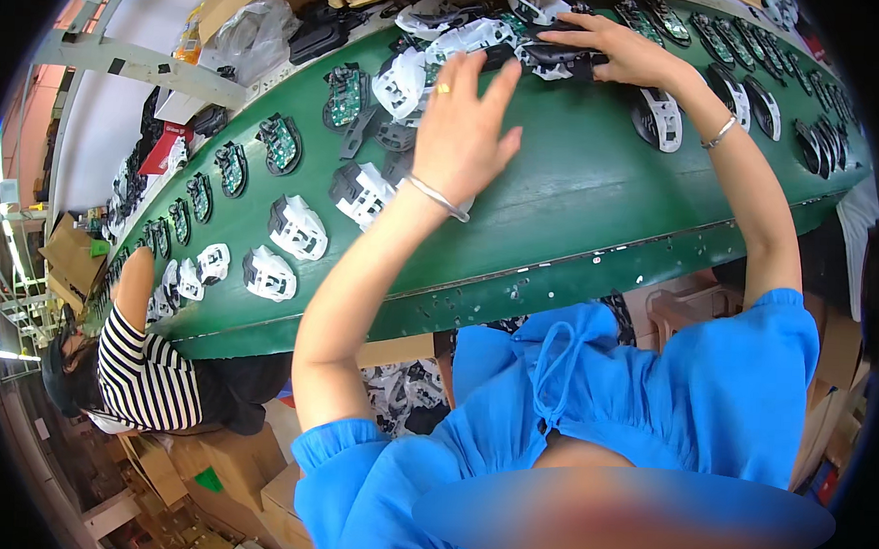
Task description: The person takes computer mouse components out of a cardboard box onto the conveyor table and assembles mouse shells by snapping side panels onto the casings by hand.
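My left hand (pixel 466 130) hovers over the green work table, fingers spread, with nothing visible in it. Close to its fingers sit white mouse shells (pixel 400 84) and a dark piece partly hidden behind the fingertips. My right hand (pixel 626 51) reaches to the table's far side, fingers stretched out over a black-and-white mouse shell (pixel 561 64); whether they touch it I cannot tell. Left of my left hand lie a mouse base with a green circuit board (pixel 346 97) and dark grey flat pieces (pixel 362 131). A white-and-black shell (pixel 362 194) rests beside my left wrist.
Circuit-board bases (pixel 279 143) line the far edge of the green table (pixel 559 182), with more at far right (pixel 724 40). White shells (pixel 299 228) lie front left; others (pixel 658 118) sit right. A person in a striped sleeve (pixel 151 371) works at left. A metal post (pixel 137 66) stands behind.
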`<state>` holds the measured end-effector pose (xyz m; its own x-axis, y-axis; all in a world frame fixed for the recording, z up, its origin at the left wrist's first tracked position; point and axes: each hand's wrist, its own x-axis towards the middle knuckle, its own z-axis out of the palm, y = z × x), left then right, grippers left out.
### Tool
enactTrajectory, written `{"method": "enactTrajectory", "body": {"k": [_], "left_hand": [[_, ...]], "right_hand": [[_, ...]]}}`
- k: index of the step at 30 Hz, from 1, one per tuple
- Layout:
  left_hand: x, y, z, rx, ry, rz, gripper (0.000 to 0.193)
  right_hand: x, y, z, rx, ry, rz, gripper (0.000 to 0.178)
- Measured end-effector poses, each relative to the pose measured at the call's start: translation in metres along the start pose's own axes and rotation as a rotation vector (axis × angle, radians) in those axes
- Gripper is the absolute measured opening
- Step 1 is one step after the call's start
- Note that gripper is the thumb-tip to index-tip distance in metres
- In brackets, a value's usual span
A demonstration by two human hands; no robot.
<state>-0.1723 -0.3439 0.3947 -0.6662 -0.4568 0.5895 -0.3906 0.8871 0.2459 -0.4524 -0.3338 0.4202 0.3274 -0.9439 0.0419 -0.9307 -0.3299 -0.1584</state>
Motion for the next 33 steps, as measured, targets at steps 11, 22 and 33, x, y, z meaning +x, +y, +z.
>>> {"method": "enactTrajectory", "body": {"k": [11, 22, 33], "left_hand": [[0.084, -0.093, 0.044, 0.408, -0.518, -0.093, 0.089], [0.077, -0.09, 0.047, 0.183, -0.238, 0.065, 0.083], [0.038, -0.108, -0.07, 0.093, -0.153, 0.124, 0.077]], "right_hand": [[-0.015, 0.0, 0.019, -0.158, 0.306, -0.187, 0.051], [0.018, 0.005, 0.011, -0.108, 0.171, -0.293, 0.046], [0.018, -0.079, 0.003, -0.042, 0.389, -0.363, 0.062]]}}
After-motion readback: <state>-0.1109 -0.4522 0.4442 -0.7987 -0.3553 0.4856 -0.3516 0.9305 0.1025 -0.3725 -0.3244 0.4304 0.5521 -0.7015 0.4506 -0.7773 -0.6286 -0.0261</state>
